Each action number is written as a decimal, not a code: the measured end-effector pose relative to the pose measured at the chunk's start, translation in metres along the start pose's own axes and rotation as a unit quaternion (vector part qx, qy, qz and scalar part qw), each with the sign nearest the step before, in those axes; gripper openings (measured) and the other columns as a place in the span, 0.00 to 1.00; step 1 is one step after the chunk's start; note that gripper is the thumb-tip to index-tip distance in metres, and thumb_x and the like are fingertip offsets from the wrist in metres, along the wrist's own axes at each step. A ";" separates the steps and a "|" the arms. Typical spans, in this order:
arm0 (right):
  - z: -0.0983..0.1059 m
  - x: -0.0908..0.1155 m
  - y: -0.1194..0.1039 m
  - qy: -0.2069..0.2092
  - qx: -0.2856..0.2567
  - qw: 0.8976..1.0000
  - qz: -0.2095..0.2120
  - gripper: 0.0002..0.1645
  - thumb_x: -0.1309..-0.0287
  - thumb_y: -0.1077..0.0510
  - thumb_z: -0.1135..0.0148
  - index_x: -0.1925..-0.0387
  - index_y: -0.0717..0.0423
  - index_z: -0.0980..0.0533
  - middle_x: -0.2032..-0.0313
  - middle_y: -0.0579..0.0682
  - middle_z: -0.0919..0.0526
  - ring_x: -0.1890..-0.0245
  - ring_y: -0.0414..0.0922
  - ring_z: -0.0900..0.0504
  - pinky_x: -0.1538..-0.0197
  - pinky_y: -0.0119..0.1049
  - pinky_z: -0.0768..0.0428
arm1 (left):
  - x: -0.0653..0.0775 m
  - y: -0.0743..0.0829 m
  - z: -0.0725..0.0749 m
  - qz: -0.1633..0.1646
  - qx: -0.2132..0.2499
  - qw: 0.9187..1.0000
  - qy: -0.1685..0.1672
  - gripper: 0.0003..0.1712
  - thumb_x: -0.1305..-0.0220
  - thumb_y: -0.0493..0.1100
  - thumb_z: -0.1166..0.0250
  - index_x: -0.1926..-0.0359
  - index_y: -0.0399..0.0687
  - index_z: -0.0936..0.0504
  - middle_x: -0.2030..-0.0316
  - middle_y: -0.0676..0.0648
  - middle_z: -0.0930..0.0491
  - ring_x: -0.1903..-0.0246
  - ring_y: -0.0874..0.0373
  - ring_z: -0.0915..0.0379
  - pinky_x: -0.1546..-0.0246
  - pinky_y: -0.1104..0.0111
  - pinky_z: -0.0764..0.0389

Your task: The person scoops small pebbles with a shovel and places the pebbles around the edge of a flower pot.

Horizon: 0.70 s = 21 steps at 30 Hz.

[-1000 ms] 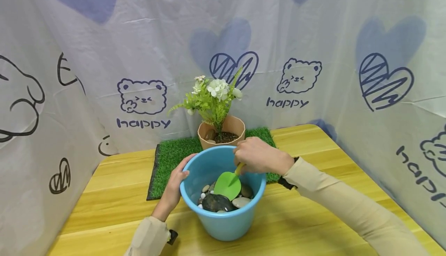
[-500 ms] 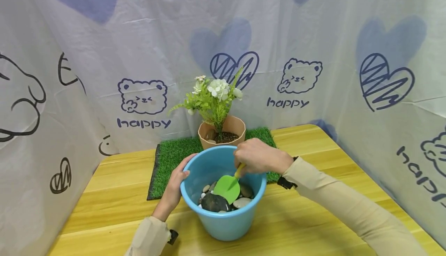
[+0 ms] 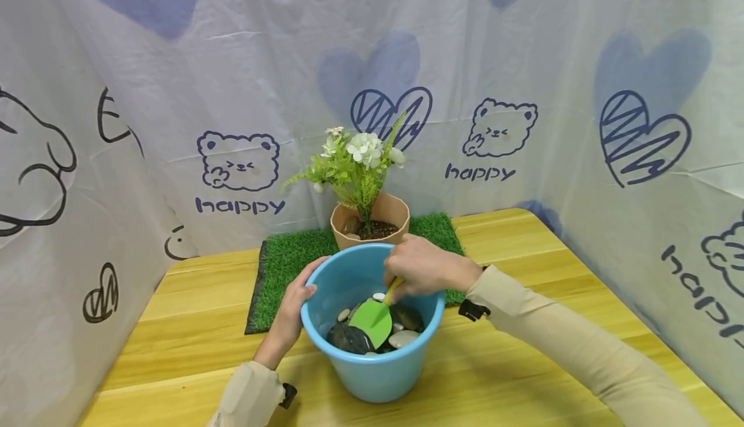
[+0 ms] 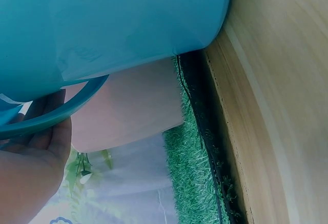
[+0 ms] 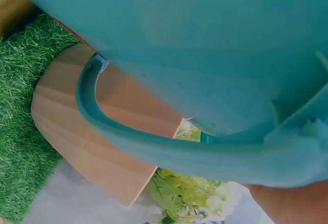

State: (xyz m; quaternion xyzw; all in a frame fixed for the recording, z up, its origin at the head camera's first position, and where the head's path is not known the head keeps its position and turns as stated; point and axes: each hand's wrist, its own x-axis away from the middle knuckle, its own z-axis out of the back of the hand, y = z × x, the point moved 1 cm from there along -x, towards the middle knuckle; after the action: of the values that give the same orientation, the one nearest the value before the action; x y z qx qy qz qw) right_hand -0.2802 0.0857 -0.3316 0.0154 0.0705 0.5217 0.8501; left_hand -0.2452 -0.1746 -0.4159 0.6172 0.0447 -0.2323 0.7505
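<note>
A light blue plastic bucket point(image 3: 378, 378) stands on the table with stones inside, among them a large dark stone point(image 3: 347, 338) and a pale oval stone point(image 3: 403, 338). My left hand point(image 3: 289, 311) grips the bucket's left side, thumb over the rim; in the left wrist view its fingers reach round the loop handle point(image 4: 61, 112). Over the bucket's right part, my right hand point(image 3: 424, 265) holds a toy shovel point(image 3: 372, 322) by its yellow handle. The green blade slants down among the stones, against the dark one. In the right wrist view the bucket wall point(image 5: 205, 39) hides the shovel.
Close behind the bucket, a peach-coloured flowerpot point(image 3: 386, 210) with white flowers point(image 3: 365, 149) and dark soil sits on an artificial grass mat point(image 3: 290, 272). Under everything is a wooden table point(image 3: 192, 330). Patterned cloth point(image 3: 139, 156) surrounds it at the back and sides.
The right hand has moved slightly left and the shovel blade has dipped lower into the stones. The dark stone has shifted left; a small white stone shows behind the blade. The left hand stays put.
</note>
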 end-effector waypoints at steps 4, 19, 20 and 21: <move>0.001 -0.001 0.001 0.002 -0.019 1.000 -0.004 0.15 0.52 0.38 0.30 0.67 0.40 0.12 0.67 0.36 0.13 0.68 0.35 0.20 0.55 0.39 0.34 | 0.000 0.001 0.000 0.005 0.000 1.000 0.001 0.34 0.34 0.43 0.61 0.27 0.43 0.39 0.33 0.35 0.33 0.39 0.33 0.31 0.49 0.46 0.23; 0.001 -0.002 -0.001 0.009 -0.023 1.000 -0.004 0.13 0.52 0.38 0.30 0.70 0.38 0.12 0.70 0.35 0.14 0.72 0.33 0.23 0.56 0.39 0.35 | 0.001 0.001 0.001 0.008 -0.005 1.000 0.004 0.33 0.34 0.44 0.61 0.27 0.47 0.38 0.33 0.36 0.33 0.41 0.34 0.30 0.50 0.49 0.21; 0.002 -0.002 -0.001 0.010 -0.025 1.000 -0.006 0.13 0.52 0.38 0.30 0.70 0.38 0.12 0.70 0.35 0.14 0.71 0.33 0.23 0.56 0.39 0.35 | 0.001 0.001 0.001 0.008 -0.006 1.000 0.004 0.33 0.34 0.44 0.61 0.27 0.47 0.38 0.33 0.37 0.33 0.41 0.35 0.30 0.50 0.49 0.21; 0.003 -0.001 0.000 0.012 -0.027 1.000 -0.006 0.12 0.51 0.39 0.29 0.69 0.38 0.12 0.69 0.35 0.14 0.71 0.33 0.22 0.55 0.39 0.34 | 0.001 0.002 0.001 0.008 -0.006 1.000 0.005 0.33 0.34 0.45 0.61 0.28 0.48 0.38 0.33 0.37 0.32 0.41 0.35 0.29 0.50 0.49 0.21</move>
State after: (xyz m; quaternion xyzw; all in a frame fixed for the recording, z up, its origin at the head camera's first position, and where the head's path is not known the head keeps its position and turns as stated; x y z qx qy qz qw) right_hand -0.2802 0.0848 -0.3289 -0.0146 0.0668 0.5180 0.8526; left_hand -0.2440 -0.1756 -0.4145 0.6141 0.0451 -0.2224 0.7559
